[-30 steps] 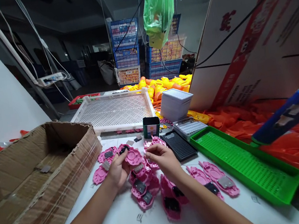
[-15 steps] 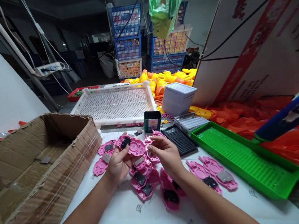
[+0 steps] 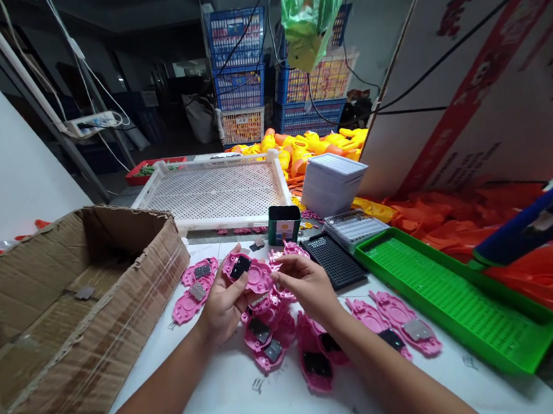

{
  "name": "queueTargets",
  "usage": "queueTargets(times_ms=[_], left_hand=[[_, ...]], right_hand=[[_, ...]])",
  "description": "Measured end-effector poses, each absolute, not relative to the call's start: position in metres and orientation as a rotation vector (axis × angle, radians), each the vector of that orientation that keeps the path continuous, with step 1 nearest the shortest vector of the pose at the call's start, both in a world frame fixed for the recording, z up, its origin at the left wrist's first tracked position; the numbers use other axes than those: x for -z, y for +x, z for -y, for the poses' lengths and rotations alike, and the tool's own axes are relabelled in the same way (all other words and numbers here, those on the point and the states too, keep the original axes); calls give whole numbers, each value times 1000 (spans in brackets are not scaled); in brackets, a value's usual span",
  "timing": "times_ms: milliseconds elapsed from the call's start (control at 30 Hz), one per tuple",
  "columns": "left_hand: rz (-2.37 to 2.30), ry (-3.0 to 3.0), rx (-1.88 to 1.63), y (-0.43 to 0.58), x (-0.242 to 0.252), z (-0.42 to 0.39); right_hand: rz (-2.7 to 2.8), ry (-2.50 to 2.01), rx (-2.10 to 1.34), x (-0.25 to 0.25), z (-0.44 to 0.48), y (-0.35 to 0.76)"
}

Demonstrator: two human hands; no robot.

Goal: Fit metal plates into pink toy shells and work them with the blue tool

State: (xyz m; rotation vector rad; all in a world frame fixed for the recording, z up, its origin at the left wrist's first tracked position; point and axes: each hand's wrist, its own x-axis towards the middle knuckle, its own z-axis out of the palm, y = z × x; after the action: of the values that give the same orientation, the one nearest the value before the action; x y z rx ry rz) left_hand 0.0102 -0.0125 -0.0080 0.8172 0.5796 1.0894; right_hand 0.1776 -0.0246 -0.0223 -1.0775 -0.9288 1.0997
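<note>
My left hand [image 3: 221, 308] grips a pink plastic shell [image 3: 249, 274] with a dark square insert, raised just above the white table. My right hand [image 3: 306, 285] is beside it, fingers pinched together close to the shell's right edge; what they pinch is too small to name. Under and around both hands lies a heap of pink shells [image 3: 277, 334], several fitted with grey or black squares. Two more pink shells [image 3: 396, 320] lie to the right.
An open cardboard box [image 3: 68, 313] stands at the left. A white perforated tray [image 3: 214, 194] sits at the back, a green tin [image 3: 283, 225] before it. A black tray [image 3: 334, 260], a white tray stack [image 3: 331, 183] and a long green tray [image 3: 449, 300] lie right.
My left hand has lifted the pink shell slightly off the heap and turned it toward me. My right hand has moved in closer to the shell's edge.
</note>
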Motion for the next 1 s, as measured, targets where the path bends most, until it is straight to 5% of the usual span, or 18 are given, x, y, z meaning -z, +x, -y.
queueTargets(times_ms=[500,1000], left_hand=[[-522,823,-1026,8,11,9],[-528,823,-996,4,12,8]], right_hand=[[1567,-1239,-1047,12,24,195],[1441,-1244,-1327,8,27,192]])
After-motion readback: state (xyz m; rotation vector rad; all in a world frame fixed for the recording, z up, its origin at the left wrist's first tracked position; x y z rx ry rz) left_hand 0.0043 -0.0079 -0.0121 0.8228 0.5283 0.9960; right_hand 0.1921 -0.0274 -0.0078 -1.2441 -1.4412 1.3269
